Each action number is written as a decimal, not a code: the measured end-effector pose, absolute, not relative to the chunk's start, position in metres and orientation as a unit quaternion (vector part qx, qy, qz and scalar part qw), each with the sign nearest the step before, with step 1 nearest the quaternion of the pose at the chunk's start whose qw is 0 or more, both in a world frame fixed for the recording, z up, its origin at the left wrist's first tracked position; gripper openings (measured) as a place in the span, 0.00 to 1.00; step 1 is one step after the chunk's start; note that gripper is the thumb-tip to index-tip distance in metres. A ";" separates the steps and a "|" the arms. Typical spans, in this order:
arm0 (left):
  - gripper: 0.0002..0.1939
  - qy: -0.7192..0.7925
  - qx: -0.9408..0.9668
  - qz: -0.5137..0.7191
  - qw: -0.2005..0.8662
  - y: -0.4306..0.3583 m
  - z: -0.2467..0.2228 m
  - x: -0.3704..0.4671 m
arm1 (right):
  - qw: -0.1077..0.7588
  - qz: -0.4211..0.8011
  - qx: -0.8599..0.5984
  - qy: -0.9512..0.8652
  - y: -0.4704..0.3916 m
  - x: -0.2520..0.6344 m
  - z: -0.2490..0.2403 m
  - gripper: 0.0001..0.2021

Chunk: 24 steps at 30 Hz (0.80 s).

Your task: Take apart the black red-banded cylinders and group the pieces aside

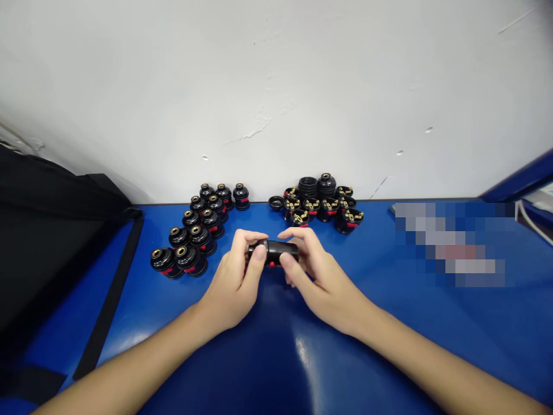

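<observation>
Between my two hands lies a black lamp holder (273, 250), on its side above the blue table, with a small red switch showing underneath. My left hand (237, 275) grips its left end, thumb in front and fingers curled behind. Around the right end my right hand (311, 271) is closed, the thumb pressing on the near side. Beyond my right hand stand several open socket bodies (329, 208) with brass contacts and red switches on top. Several closed lamp holders (190, 260) with brass threaded tops stand in slanting rows to the left.
Among the open bodies at the back are black caps (326, 183), a stack of threaded rings (308, 185) and a loose ring (276, 202). A white wall (276, 104) bounds the blue table (389, 346). Black fabric (52, 230) covers the left side; a pixelated flat item lies right.
</observation>
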<state>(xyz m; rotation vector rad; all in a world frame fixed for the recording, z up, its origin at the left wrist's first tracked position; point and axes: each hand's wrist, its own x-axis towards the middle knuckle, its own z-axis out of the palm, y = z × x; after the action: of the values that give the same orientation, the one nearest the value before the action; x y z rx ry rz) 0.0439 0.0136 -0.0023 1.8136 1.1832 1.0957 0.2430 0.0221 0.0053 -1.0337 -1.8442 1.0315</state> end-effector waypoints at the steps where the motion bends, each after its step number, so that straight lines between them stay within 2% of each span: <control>1: 0.14 0.443 0.720 0.415 0.337 0.014 -0.003 0.043 | 0.381 0.422 -0.419 -0.708 0.023 0.244 0.004 0.12; 3: 0.13 0.428 0.736 0.409 0.329 0.016 -0.003 0.043 | 0.383 0.454 -0.422 -0.684 0.026 0.245 0.002 0.14; 6: 0.15 0.464 0.691 0.420 0.361 0.018 -0.002 0.045 | 0.413 0.469 -0.372 -0.686 0.028 0.246 -0.002 0.10; 10: 0.23 0.502 0.623 0.426 0.423 0.020 -0.002 0.045 | 0.450 0.348 -0.309 -0.762 0.028 0.248 -0.002 0.05; 14: 0.17 0.462 0.666 0.426 0.402 0.018 -0.004 0.044 | 0.430 0.250 -0.310 -0.810 0.025 0.248 0.002 0.08; 16: 0.13 0.430 0.698 0.436 0.371 0.017 -0.006 0.044 | 0.445 0.283 -0.314 -0.790 0.024 0.248 0.003 0.07; 19: 0.13 0.395 0.745 0.441 0.308 0.016 -0.009 0.043 | 0.477 0.360 -0.350 -0.721 0.024 0.247 0.003 0.08; 21: 0.14 0.373 0.776 0.440 0.255 0.016 -0.010 0.042 | 0.451 0.409 -0.390 -0.691 0.026 0.247 0.002 0.08; 24: 0.14 0.367 0.792 0.436 0.220 0.015 -0.008 0.043 | 0.376 0.469 -0.413 -0.684 0.027 0.247 0.002 0.14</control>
<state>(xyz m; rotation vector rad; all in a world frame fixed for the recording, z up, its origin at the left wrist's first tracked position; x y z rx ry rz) 0.0426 0.0147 -0.0081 2.1894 1.0153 1.2043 0.2471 0.0270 0.0020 -1.0558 -1.7512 1.2009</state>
